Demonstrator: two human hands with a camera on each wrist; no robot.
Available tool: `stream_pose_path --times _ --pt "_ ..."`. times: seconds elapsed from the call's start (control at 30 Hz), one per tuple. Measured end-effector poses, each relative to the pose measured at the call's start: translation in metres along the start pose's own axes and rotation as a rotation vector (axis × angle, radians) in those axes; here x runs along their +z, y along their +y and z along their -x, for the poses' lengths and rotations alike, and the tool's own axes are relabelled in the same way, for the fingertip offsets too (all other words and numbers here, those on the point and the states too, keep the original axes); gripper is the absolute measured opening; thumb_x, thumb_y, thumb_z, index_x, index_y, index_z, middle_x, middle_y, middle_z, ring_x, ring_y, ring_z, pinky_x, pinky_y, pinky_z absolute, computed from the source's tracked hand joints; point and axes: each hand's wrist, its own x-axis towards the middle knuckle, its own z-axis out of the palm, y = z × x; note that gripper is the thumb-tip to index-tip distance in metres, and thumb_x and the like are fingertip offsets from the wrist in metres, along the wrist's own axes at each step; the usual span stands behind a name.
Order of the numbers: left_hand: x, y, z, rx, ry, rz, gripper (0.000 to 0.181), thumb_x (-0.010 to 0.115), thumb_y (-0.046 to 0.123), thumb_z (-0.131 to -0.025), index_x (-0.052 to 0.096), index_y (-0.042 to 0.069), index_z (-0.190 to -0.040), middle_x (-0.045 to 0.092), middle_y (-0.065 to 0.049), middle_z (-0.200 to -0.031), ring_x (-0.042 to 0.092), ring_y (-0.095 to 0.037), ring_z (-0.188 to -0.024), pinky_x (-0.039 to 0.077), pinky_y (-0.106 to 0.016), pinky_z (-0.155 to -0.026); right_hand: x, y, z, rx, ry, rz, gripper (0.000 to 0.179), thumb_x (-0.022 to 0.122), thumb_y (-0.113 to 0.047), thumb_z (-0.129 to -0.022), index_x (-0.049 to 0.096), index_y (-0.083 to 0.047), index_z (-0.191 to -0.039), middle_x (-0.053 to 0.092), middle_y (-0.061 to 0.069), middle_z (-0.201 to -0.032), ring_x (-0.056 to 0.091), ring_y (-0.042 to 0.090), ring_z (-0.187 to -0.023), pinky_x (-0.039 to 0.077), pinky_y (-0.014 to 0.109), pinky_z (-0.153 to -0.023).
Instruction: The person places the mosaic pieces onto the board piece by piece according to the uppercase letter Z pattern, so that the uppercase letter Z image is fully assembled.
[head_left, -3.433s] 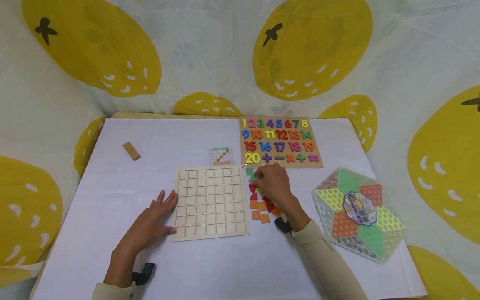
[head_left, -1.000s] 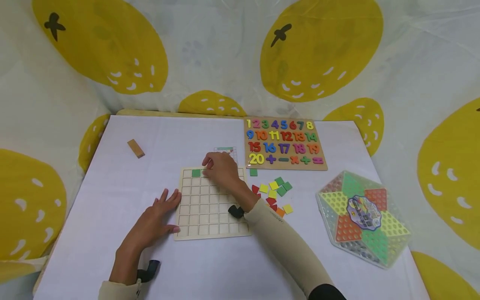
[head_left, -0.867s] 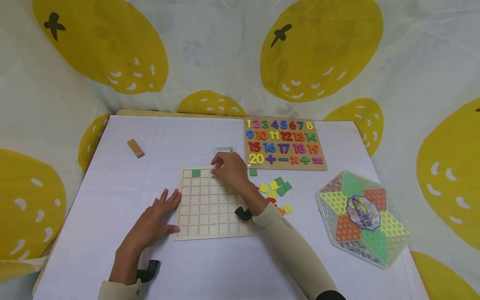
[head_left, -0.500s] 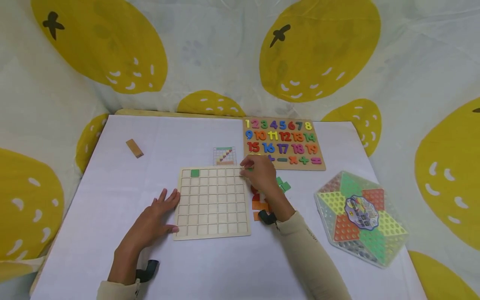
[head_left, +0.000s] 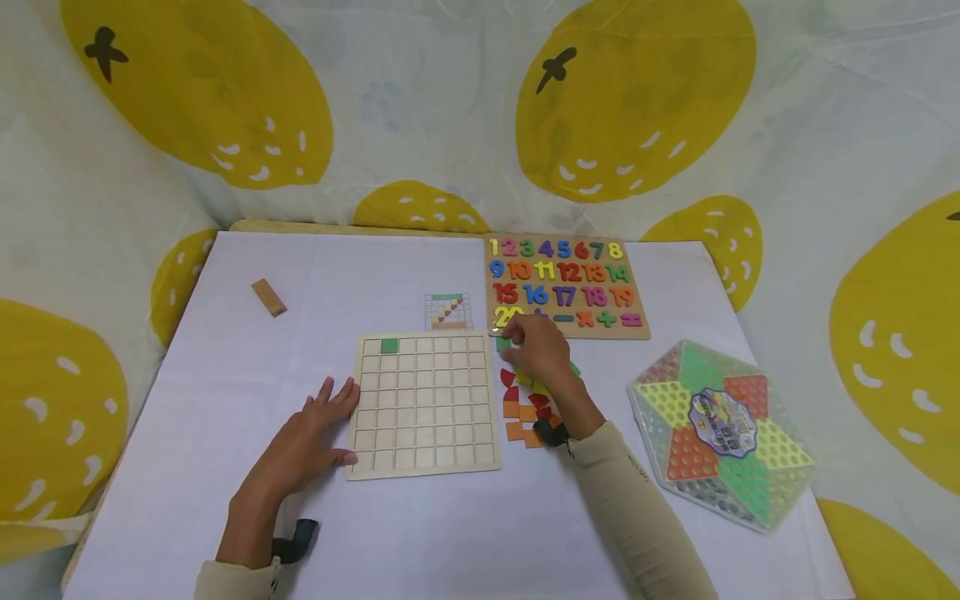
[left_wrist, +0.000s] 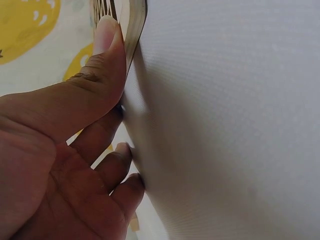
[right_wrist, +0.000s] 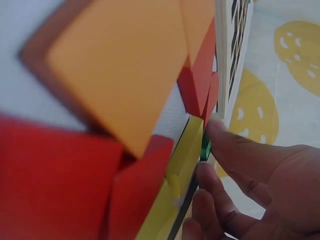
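A pale wooden grid board (head_left: 406, 415) lies mid-table with a green square tile (head_left: 389, 345) in its top row. My left hand (head_left: 310, 432) rests at the board's left edge, fingers spread; in the left wrist view the thumb (left_wrist: 105, 42) lies against the edge. My right hand (head_left: 542, 350) is over the tiles right of the board. Its thumb and fingertips stand on either side of another green tile (right_wrist: 205, 145), with a gap between them; a firm hold is not visible. Red tiles (head_left: 507, 377), yellow tiles and orange tiles (head_left: 515, 431) lie below, partly hidden by the hand.
Behind the tiles lies a number puzzle board (head_left: 566, 282). A pattern card (head_left: 447, 311) sits behind the grid board. Further right is a star-patterned hexagonal game board (head_left: 722, 433); a small brown wooden block (head_left: 268, 297) lies at far left.
A green tile now sits in the board's top row. My right hand has moved right, from above the board back to the loose tiles. The left hand stays at the board's edge.
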Motion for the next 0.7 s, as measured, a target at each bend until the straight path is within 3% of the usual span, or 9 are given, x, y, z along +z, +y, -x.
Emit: stream_pose_path --times 0.7 --pt "0.0011 0.0017 0.0015 0.018 0.021 -0.011 0.113 0.098 0.015 -0.07 0.037 0.012 -0.165 0.032 -0.01 -0.171 0.019 -0.045 -0.163 0.026 -0.076 -0.123 -0.0009 -0.0049 0.0012 -0.003 -0.037 0.005 0.015 0.087 -0.016 -0.089 0.076 -0.019 -0.099 0.067 0.002 -0.091 0.06 0.023 -0.088 0.05 0.035 -0.074"
